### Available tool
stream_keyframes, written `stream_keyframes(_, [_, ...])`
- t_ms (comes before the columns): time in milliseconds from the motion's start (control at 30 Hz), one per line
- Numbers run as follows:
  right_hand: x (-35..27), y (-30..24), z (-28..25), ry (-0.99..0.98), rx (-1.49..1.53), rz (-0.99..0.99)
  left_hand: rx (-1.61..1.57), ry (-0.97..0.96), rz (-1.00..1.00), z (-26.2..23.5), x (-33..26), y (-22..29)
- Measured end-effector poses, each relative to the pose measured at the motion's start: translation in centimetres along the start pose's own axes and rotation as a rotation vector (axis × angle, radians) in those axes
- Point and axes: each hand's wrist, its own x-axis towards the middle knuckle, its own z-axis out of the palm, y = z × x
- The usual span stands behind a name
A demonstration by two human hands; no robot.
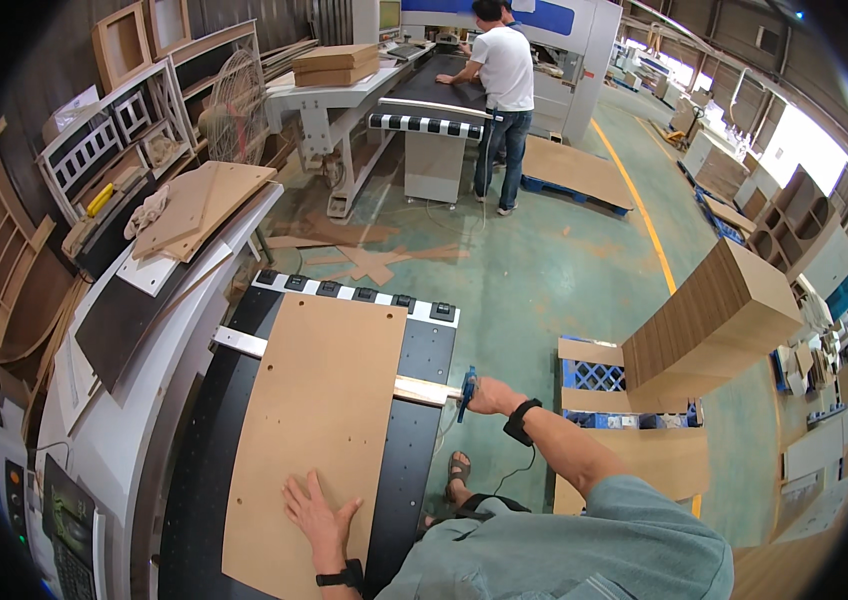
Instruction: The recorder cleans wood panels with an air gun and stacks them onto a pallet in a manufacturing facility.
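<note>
Green floor (534, 265) spreads before me, a yellow line (657, 240) along it; dark wall (74, 65) left, bright opening (794, 140) right.

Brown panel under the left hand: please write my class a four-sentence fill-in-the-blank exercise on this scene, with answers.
1. The left hand rests on the brown panel, and the wristband behind it is ____ in colour.
2. The right hand grips a tool coloured ____.
3. The T-shirt on the nearer co-worker is ____.
4. The long line painted on the green floor is ____.

Answers: black; blue; white; yellow.
</note>
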Motion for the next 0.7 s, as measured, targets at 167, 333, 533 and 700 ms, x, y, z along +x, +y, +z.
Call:
stream_keyframes(167, [0.0, 0.3, 0.2, 0.008, 0.007, 0.005, -0.023, 0.006, 0.012, -0.3, 0.1, 0.3])
stream_keyframes(333, [0.6, 0.7, 0.6, 0.0, 0.012, -0.015, -0.002, -0.003, -0.004, -0.3, 0.2, 0.4])
stream_keyframes(533, [0.5, 0.5, 0.5, -0.001, 0.041, -0.017, -0.012, -0.004, -0.003, -0.4, 0.0, 0.3])
stream_keyframes(700, [1.1, 1.4, 0.9, -0.014, 0.02, -0.045, -0.024, -0.01, 0.001, -0.6, -0.1, 0.6])
